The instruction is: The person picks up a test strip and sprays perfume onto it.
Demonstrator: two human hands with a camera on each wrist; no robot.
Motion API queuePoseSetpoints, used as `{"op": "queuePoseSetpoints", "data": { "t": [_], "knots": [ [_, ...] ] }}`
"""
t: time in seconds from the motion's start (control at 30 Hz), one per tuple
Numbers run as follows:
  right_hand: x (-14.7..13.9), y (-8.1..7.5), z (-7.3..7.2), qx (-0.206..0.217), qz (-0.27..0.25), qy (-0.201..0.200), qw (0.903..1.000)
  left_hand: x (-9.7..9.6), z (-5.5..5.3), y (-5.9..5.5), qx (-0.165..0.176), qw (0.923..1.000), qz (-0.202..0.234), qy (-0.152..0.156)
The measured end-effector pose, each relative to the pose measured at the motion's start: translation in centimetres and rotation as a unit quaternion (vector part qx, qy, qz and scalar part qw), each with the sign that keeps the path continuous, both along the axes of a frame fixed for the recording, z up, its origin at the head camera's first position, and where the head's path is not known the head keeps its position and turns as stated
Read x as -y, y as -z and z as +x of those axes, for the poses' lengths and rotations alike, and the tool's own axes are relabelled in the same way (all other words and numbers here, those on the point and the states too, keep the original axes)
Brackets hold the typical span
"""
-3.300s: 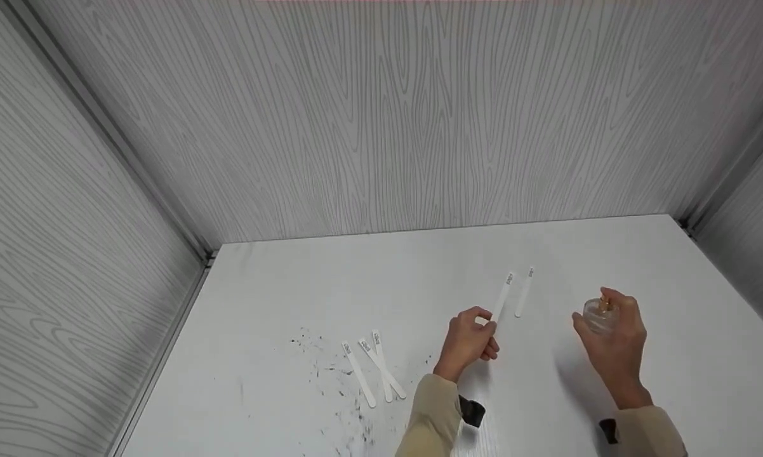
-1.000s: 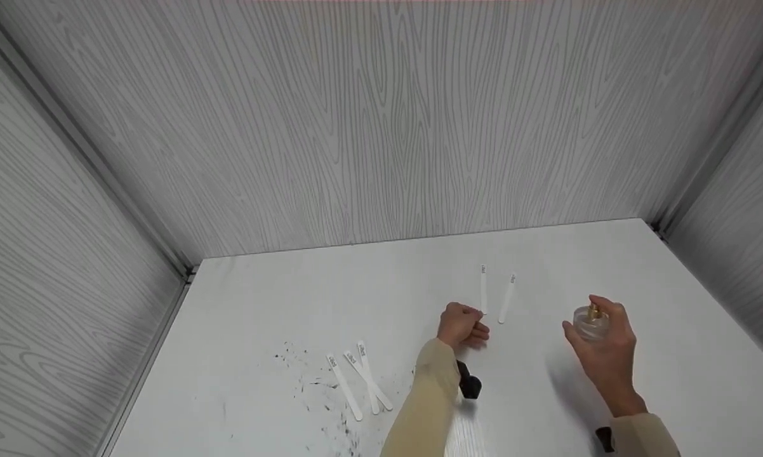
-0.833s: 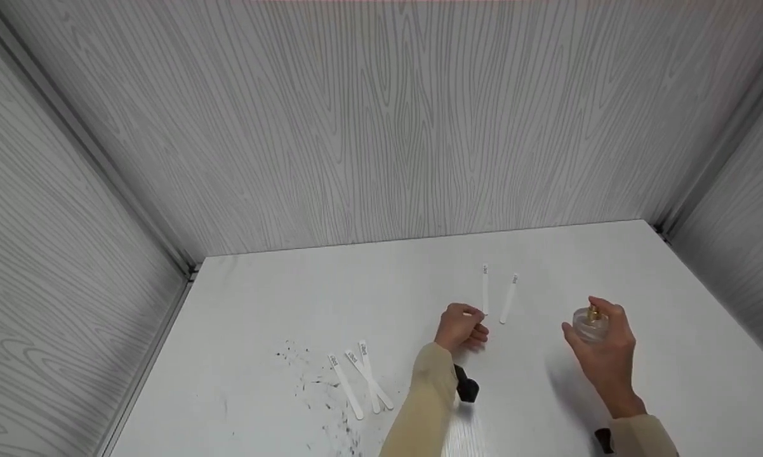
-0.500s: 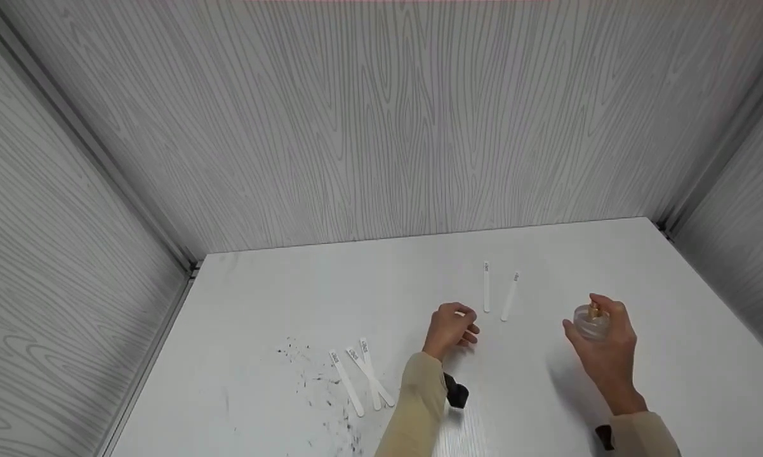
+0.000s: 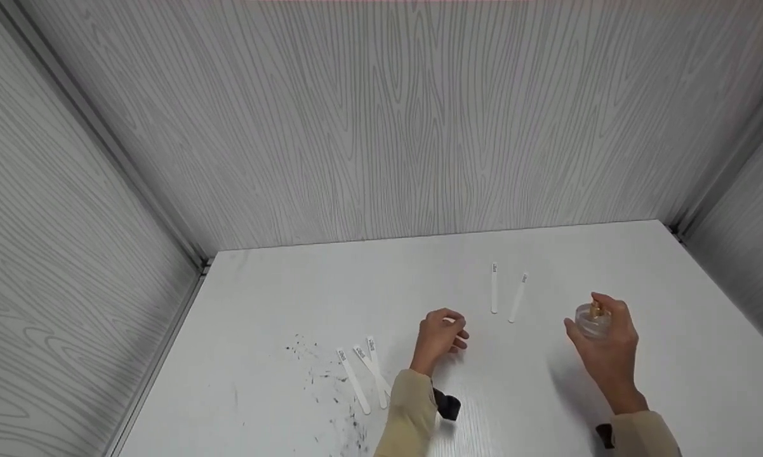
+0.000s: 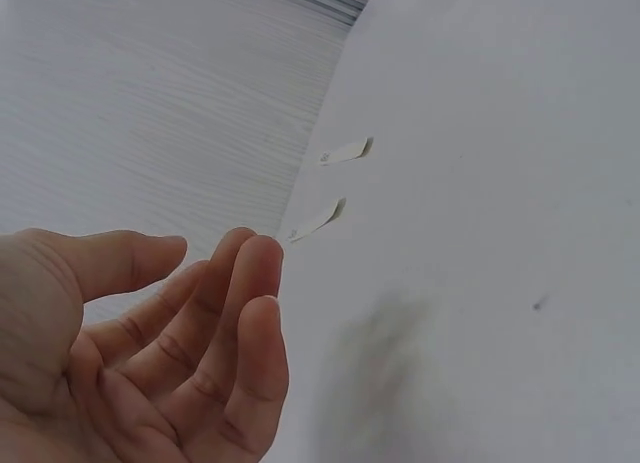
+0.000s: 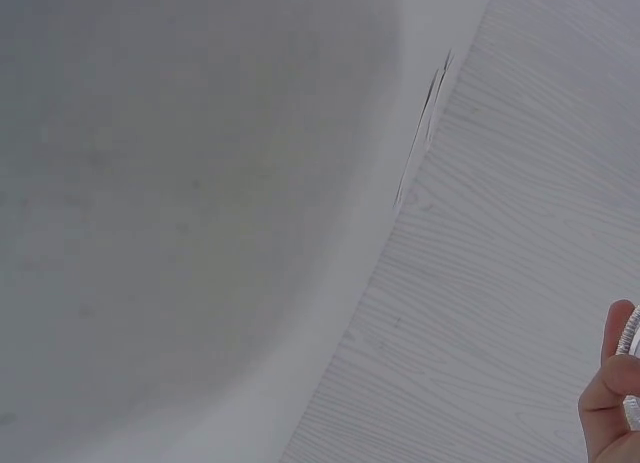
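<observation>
My right hand holds a round, clear glass perfume bottle off the table, with the index finger at its gold spray top. In the right wrist view only the ribbed edge of the bottle and some fingers show. Nothing is in my left hand; its fingers are loosely bent in the left wrist view. Ahead and to its right, two white perfume test strips lie apart: a left strip and a slanted right strip. Both have small dark print at the far end.
Left of my left arm lie three more paper strips: one single strip and a crossed pair, partly behind the sleeve. Dark marks speckle the white table there. Grey wood-grain panels enclose the back and sides.
My left hand has let go of a test strip beside the other one and drawn back to the left, toward me. The right hand still holds the perfume bottle in nearly the same place.
</observation>
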State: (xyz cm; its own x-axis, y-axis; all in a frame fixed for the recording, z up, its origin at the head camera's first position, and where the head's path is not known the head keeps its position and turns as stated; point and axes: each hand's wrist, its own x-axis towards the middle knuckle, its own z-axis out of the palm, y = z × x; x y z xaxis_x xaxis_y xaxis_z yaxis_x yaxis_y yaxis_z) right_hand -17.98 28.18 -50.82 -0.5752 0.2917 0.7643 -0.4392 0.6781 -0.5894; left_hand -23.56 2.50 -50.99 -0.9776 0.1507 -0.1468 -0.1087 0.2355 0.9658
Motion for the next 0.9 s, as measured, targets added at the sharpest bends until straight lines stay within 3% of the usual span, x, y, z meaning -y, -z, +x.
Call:
{"op": "queuePoseSetpoints", "data": {
  "t": [0.67, 0.9],
  "knots": [
    [0.0, 0.4, -0.4, -0.009, -0.003, -0.018, 0.9998, 4.1, 3.1, 0.5, -0.026, 0.9964, 0.001, -0.081],
    [0.2, 0.4, -0.6, -0.009, -0.002, -0.017, 0.9998, 5.6, 4.1, 0.5, -0.026, 0.9956, -0.012, -0.09]
  ]
}}
